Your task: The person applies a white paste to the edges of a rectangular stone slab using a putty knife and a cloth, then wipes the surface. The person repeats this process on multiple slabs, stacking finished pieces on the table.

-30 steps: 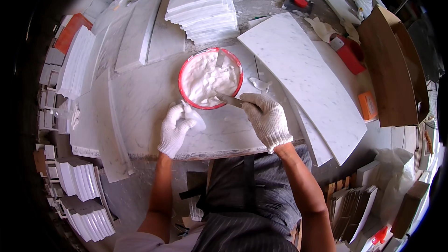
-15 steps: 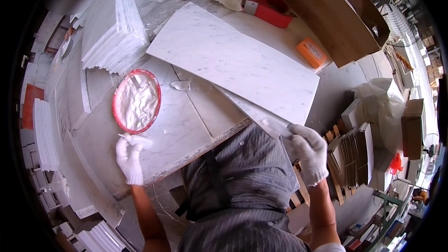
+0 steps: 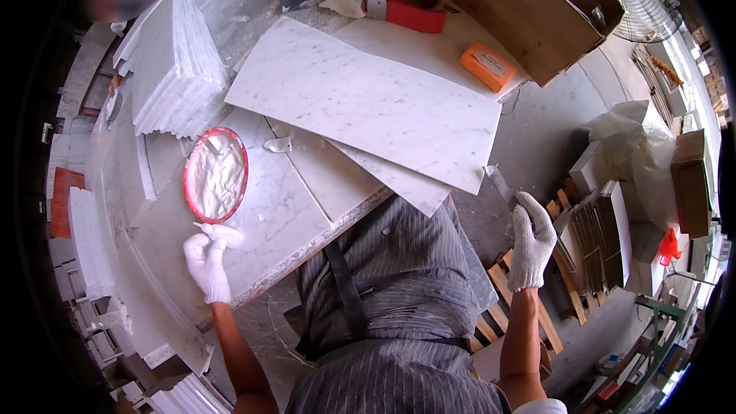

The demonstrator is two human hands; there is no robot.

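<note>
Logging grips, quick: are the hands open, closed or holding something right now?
Left hand: closed, holding a white pointed-tip piece.
Right hand: closed, holding a flat-bladed scraper.

Grey-veined white stone worktop [image 3: 268, 211], well laden

Towards the left sits a red-rimmed tub [image 3: 246, 172] of white paste [image 3: 217, 176], a small curved white scrap [image 3: 278, 144] lying near it. Further back I see a tall stack of white marble slabs [image 3: 180, 69]. Beside that, two rectangular white marble slabs [image 3: 368, 100] overlap, the lower one jutting past the worktop's rough edge.
</note>
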